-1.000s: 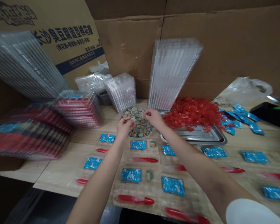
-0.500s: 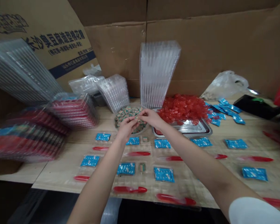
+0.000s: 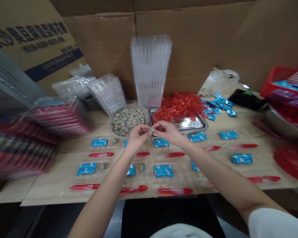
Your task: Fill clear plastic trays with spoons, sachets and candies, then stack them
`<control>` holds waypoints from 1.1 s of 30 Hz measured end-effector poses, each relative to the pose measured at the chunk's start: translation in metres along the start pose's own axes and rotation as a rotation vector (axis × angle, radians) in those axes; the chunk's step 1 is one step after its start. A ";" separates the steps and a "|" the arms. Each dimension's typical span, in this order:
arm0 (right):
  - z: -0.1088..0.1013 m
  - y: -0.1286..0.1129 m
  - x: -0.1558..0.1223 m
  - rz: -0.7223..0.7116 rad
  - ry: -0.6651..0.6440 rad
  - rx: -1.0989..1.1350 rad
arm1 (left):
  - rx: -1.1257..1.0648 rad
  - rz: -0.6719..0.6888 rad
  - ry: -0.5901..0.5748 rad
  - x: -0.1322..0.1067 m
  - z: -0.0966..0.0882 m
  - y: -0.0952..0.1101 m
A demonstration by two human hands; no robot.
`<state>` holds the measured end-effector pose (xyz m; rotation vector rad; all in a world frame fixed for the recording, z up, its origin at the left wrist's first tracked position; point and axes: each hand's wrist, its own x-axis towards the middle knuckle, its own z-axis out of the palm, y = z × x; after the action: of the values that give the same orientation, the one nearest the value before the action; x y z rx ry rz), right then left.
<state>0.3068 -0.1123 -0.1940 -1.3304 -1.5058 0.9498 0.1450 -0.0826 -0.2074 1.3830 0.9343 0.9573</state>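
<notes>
Pinching candy (image 3: 151, 129) btwn L hand (image 3: 137, 138), R hand (image 3: 168, 131)

From the person's head we look forward and down, close above the left bare hand (image 3: 137, 138) and right bare hand (image 3: 168, 131), toward a brown corrugated cardboard wall (image 3: 196, 49).

Green-and-tan striped candy cubes (image 3: 129, 122) sit beside glossy red sweets (image 3: 180, 106), while white-flecked blue sachets (image 3: 163, 171) and bright red plastic pieces (image 3: 83, 186) dot the pale wood-grain desk (image 3: 49, 185).

A white short sleeve (image 3: 275, 225) tops the bare right forearm (image 3: 221, 172).
</notes>
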 end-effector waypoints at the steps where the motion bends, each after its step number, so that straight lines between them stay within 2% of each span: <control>1: -0.010 0.001 -0.009 0.094 -0.020 0.047 | 0.027 -0.008 -0.032 -0.003 0.008 -0.002; 3: -0.036 0.003 -0.027 0.310 -0.020 0.044 | 0.105 -0.013 -0.086 -0.006 0.024 -0.008; 5: -0.062 0.008 -0.043 0.476 0.046 -0.080 | 0.215 0.004 -0.127 -0.007 0.041 -0.014; 7: -0.080 0.014 -0.054 0.559 0.096 -0.197 | 0.342 0.036 -0.167 -0.007 0.057 -0.020; 9: -0.087 0.022 -0.058 0.581 0.078 -0.259 | 0.469 0.069 -0.202 -0.007 0.070 -0.024; 13: -0.078 0.033 -0.048 0.576 0.007 -0.434 | 0.679 0.103 -0.241 -0.008 0.083 -0.026; 20: -0.066 0.025 -0.033 0.504 -0.130 -0.725 | 0.809 0.109 -0.286 -0.005 0.082 -0.028; 23: -0.061 0.019 -0.034 0.499 -0.150 -0.796 | 0.796 0.114 -0.290 -0.005 0.081 -0.028; 26: -0.057 0.019 -0.035 0.492 -0.116 -0.832 | 0.756 0.107 -0.280 -0.005 0.081 -0.028; 33: -0.069 0.024 -0.036 0.459 -0.047 -0.684 | 0.523 0.039 -0.216 -0.003 0.082 -0.029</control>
<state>0.3813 -0.1457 -0.1997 -2.2262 -1.6691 0.7568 0.2207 -0.1130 -0.2373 1.9070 1.0361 0.5909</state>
